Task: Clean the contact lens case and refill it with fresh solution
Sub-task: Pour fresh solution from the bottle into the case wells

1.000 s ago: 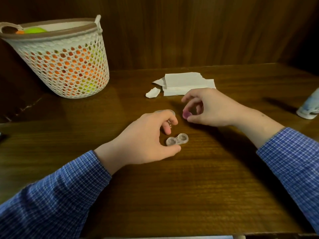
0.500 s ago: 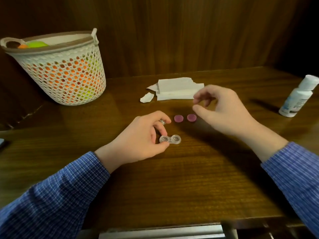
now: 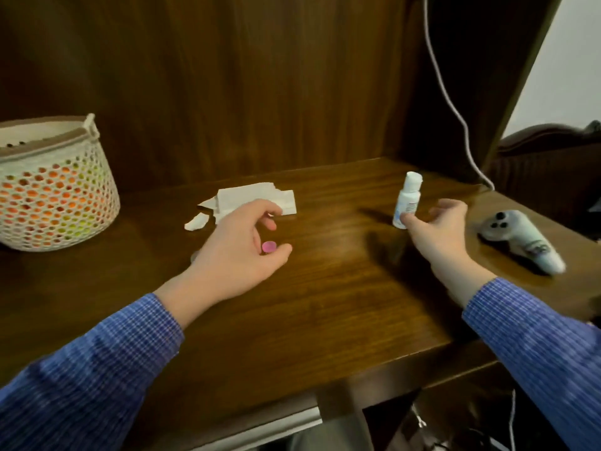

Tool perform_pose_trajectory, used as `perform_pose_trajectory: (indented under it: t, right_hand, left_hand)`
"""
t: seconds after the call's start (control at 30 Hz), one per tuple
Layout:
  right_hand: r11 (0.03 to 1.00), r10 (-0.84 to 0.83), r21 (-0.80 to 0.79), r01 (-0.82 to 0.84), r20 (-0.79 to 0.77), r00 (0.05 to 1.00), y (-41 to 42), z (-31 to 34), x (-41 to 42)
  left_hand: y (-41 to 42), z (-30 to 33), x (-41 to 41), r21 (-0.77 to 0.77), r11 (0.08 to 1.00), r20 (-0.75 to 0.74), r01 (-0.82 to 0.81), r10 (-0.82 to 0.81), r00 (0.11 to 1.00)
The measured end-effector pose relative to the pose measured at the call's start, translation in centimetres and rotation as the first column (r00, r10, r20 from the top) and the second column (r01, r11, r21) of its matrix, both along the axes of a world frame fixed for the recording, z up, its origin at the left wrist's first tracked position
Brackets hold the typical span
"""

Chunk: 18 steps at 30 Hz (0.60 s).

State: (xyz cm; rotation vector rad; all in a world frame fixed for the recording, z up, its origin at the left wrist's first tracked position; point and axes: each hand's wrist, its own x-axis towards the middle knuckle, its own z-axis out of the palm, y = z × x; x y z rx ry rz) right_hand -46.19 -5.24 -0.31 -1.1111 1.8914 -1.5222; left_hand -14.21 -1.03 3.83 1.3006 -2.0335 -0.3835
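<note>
My left hand (image 3: pixel 239 247) rests curled on the wooden table (image 3: pixel 325 304). A round pink cap (image 3: pixel 269 246) shows between its thumb and bent fingers; whether it is pinched or lying flat is unclear. The clear lens case and the second pink cap are hidden. At the right, a small white solution bottle (image 3: pixel 408 200) stands upright. My right hand (image 3: pixel 437 229) is beside it with the fingers spread, and its thumb tip touches the bottle's lower part.
A white mesh basket (image 3: pixel 55 190) with coloured items stands at the far left. Torn white tissue (image 3: pixel 257 200) lies behind my left hand. A grey-white controller (image 3: pixel 520 244) lies near the table's right edge. A white cable (image 3: pixel 455 125) hangs at the back right.
The view has swung right. My right hand left the pink caps and reached across to the bottle. My left hand slid forward over the caps, and the case is no longer visible.
</note>
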Motion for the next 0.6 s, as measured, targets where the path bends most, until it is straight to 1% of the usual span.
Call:
perform_pose_trajectory:
  t: [0.07, 0.17, 0.3, 0.37, 0.4, 0.47, 0.53, 0.6]
  right_hand:
    - [0.997, 0.035, 0.066, -0.034, -0.01, 0.999, -1.4, 0.2, 0.0]
    - [0.991, 0.058, 0.123, -0.05, -0.058, 0.997, -3.0, 0.3, 0.3]
    - [0.979, 0.053, 0.201, -0.024, -0.14, 0.989, -4.6, 0.4, 0.0]
    - [0.98, 0.069, 0.197, -0.035, -0.168, 0.983, -4.8, 0.3, 0.1]
    - [0.983, 0.099, 0.172, -0.066, -0.186, 0.978, -4.6, 0.3, 0.4]
    - [0.972, 0.229, 0.1, -0.213, -0.193, 0.954, -3.7, 0.1, 1.3]
    - [0.911, 0.413, 0.061, -0.409, -0.137, 0.9, -2.0, 0.4, 3.1]
    - [0.831, 0.554, 0.041, -0.554, -0.126, 0.823, 0.1, 0.9, 5.3]
  left_hand:
    - [-0.1, 0.3, -2.2, 0.003, 0.999, 0.019, 0.041, -0.042, 0.999]
    - [0.1, 0.2, -4.2, 0.002, 0.995, 0.051, 0.097, -0.097, 0.994]
    - [0.3, -0.2, -4.7, 0.053, 0.986, 0.045, 0.156, -0.158, 0.986]
    - [0.6, -0.3, -4.4, 0.065, 0.985, 0.042, 0.161, -0.164, 0.986]
    - [0.8, -0.3, -4.3, 0.064, 0.984, 0.033, 0.164, -0.166, 0.986]
    - [1.2, -0.1, -3.9, 0.069, 0.986, 0.0, 0.151, -0.151, 0.989]
    - [1.5, 0.3, -3.4, 0.077, 0.991, -0.037, 0.11, -0.107, 0.994]
    - [1.9, 0.7, -2.9, 0.078, 0.995, -0.07, 0.062, -0.057, 0.996]
